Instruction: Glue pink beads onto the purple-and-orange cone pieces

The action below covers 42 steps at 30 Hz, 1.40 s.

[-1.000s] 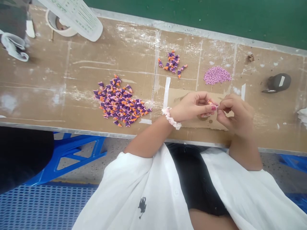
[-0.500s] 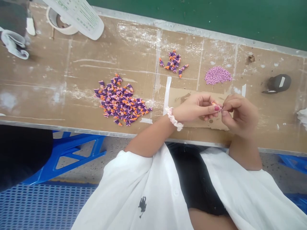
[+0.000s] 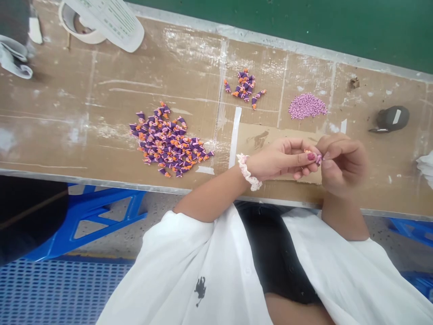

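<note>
My left hand (image 3: 282,159), with a white scrunchie on the wrist, and my right hand (image 3: 343,162) meet fingertip to fingertip over the near edge of the workbench (image 3: 101,113). Both are closed in a pinch on one tiny purple and orange piece (image 3: 317,158) held between them. A big heap of the same purple and orange pieces (image 3: 169,141) lies to the left of my left hand. Farther back lie a smaller cluster of them (image 3: 244,85) and a mound of small pink bits (image 3: 307,106).
A cardboard patch (image 3: 270,135) is taped to the bench under my hands. A dark grey object (image 3: 390,118) lies at the right, a tape roll (image 3: 79,20) and a white fan guard (image 3: 110,20) at the back left. A blue stool (image 3: 88,216) and another person's dark clothing (image 3: 27,212) are at the left.
Both hands have drifted slightly right and toward me, still pinched together on the small piece. The piles have not moved.
</note>
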Motion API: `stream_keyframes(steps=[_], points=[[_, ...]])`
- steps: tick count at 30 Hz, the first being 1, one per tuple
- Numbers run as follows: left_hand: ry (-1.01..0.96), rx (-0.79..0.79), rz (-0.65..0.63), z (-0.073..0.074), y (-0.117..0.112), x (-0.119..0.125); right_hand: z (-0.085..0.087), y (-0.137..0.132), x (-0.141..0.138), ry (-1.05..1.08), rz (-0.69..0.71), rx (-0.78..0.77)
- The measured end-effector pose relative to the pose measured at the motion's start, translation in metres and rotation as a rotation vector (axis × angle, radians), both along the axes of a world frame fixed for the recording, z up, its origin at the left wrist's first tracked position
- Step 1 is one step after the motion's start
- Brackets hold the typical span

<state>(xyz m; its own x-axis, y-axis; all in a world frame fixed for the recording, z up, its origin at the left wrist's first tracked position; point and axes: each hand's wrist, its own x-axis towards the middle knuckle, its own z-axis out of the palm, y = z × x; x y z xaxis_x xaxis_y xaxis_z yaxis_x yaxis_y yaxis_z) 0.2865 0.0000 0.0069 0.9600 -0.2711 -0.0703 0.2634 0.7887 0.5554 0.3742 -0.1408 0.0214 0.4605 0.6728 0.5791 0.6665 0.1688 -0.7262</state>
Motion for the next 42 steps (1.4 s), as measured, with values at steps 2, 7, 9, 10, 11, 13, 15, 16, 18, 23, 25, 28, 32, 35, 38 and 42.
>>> stream_keyframes(steps=[2,7,9,10,11,13,15,16,18,23,25,28,32,35,38,42], points=[[-0.005,-0.01,-0.005,-0.001,0.0,0.0,0.0,-0.001,0.001,-0.007,0.004,-0.004],[-0.007,-0.016,-0.006,-0.001,0.0,-0.001,0.002,-0.001,0.003,-0.029,0.043,0.013],[-0.001,-0.01,-0.011,0.0,0.0,-0.001,0.003,-0.002,0.004,-0.037,0.045,-0.001],[0.01,-0.004,-0.011,0.001,0.001,-0.001,0.003,-0.003,0.004,-0.042,0.046,-0.014],[0.024,0.002,-0.012,0.003,0.001,-0.001,0.004,-0.004,0.004,-0.049,0.049,-0.025],[0.053,0.016,-0.013,0.005,0.003,-0.002,0.005,-0.005,0.004,-0.065,0.057,-0.04],[0.075,0.024,-0.028,0.008,0.004,-0.002,0.007,-0.006,0.003,-0.078,0.076,-0.041],[0.081,0.024,-0.042,0.009,0.005,-0.003,0.008,-0.006,0.002,-0.079,0.09,-0.037],[0.092,0.02,-0.072,0.01,0.006,-0.003,0.011,-0.005,0.001,-0.077,0.112,-0.039],[0.114,0.027,-0.099,0.012,0.007,-0.003,0.015,-0.004,-0.003,-0.098,0.106,-0.074],[0.123,0.048,-0.094,0.012,0.007,-0.003,0.014,-0.004,-0.002,-0.107,0.107,-0.096],[0.11,0.095,-0.072,0.011,0.009,-0.004,0.01,-0.004,0.0,-0.155,0.12,-0.084],[0.033,0.177,-0.027,0.007,0.011,-0.003,0.006,-0.006,0.002,-0.237,0.054,-0.084],[-0.092,0.236,0.061,0.004,0.013,-0.002,0.004,-0.008,0.002,-0.262,0.004,-0.067],[-0.201,0.272,0.146,0.001,0.014,-0.002,0.002,-0.011,0.001,-0.264,-0.067,-0.042],[-0.278,0.286,0.197,-0.004,0.015,0.0,0.001,-0.011,-0.001,-0.278,-0.104,-0.048]])
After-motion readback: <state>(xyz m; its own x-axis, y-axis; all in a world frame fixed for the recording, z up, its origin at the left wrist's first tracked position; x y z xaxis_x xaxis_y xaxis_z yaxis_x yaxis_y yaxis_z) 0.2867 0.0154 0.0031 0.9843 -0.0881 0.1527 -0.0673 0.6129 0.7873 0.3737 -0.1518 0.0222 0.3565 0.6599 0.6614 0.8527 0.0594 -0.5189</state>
